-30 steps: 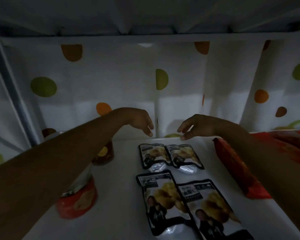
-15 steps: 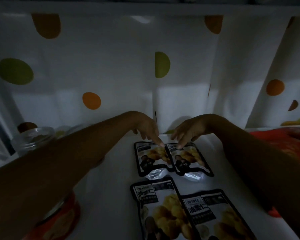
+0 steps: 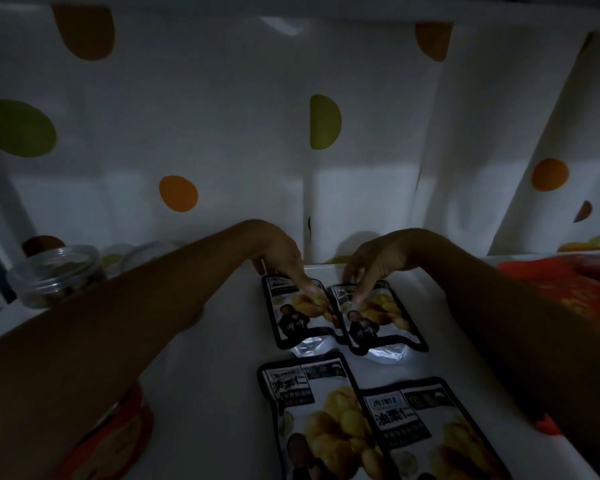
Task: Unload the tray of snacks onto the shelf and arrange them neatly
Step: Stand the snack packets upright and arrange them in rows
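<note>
My fingers (image 3: 307,287) of the left hand (image 3: 278,258) rest spread and flat on the upper part of the far left pouch (image 3: 297,313), pressing it down, not pinching it. The right hand (image 3: 374,261) does the same on the far right pouch (image 3: 378,315), its fingertips laid on the top edge with nothing gripped. Neither hand holds anything; both are loose and only touching.

The two far pouches lie flat on the shelf (image 3: 222,375), side by side and touching along their inner edges, close to the dotted curtain (image 3: 222,133) at the back. Two near pouches (image 3: 361,427) lie in front of them in a second row, also side by side. A clear jar (image 3: 56,275) stands at the far left, a red tub (image 3: 118,438) sits under my left forearm, and a red bag (image 3: 561,292) lies to the right, partly hidden by my right arm. The tray is out of sight.

I judge this to be the tidying step: the pouches are already on the shelf and I am squaring the back pair. Next I should nudge them so their top edges line up level and their sides run parallel with the front row, sliding gently, since the slick film could skid or ride over its neighbour. The light is dim, so small misalignments are hard to tell.
</note>
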